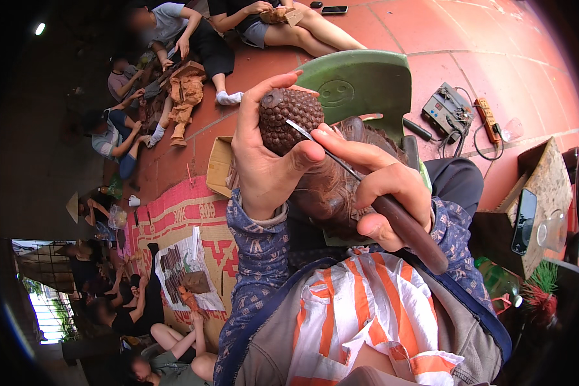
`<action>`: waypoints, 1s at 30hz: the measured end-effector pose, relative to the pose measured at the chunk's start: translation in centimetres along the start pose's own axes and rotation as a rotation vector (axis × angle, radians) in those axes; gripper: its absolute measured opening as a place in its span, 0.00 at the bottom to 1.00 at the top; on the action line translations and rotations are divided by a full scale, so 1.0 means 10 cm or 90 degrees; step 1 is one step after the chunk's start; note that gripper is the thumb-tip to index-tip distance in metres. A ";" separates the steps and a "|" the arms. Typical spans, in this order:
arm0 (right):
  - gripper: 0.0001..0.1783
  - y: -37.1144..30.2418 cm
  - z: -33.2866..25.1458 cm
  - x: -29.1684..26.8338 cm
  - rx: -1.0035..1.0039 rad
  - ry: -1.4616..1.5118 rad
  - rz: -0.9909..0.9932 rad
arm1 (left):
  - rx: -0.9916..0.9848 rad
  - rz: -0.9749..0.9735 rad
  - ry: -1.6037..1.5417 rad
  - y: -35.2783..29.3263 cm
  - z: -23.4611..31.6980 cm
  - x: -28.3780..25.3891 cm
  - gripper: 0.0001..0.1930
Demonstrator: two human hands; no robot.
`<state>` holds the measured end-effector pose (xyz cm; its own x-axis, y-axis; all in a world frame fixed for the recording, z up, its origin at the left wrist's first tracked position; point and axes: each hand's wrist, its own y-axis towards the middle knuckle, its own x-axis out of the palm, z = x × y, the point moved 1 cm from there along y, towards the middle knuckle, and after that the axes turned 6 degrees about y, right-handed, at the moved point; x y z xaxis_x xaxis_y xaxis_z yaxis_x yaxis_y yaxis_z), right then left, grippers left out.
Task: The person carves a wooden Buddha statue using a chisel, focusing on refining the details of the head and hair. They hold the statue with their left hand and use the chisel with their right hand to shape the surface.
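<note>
My left hand [257,164] is wrapped round the bumpy, knob-covered head of a dark brown carved wooden statue [288,116], with the thumb on its near side. From the other side my right hand [395,186] grips a carving chisel [410,233] by its round wooden handle. The chisel's thin metal blade slants up to the left, and its tip lies against the knobs. Below the head, the statue's smooth body rests over my lap, partly hidden by both hands. Behind it stands a green plastic chair [386,74], its back marked with a smiling face.
On the red tiles at right lie a grey control box [448,109] and a power strip [487,121] with cords. A wooden box [537,206] bears a phone [524,220]. Tools lie on a patterned mat [219,238] at left. Several people sit beyond, some with carvings.
</note>
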<state>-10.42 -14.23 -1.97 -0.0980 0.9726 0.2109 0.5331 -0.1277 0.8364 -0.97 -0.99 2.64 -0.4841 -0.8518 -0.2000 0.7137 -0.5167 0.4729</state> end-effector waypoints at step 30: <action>0.21 0.17 -0.29 0.04 0.033 -0.293 -0.157 | -0.014 0.042 0.044 0.00 0.02 0.05 0.41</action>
<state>-12.02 -14.63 1.06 0.1481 0.9587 -0.2427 0.5822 0.1139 0.8050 -1.33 -1.35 2.71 -0.4000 -0.8875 -0.2288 0.7539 -0.4606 0.4685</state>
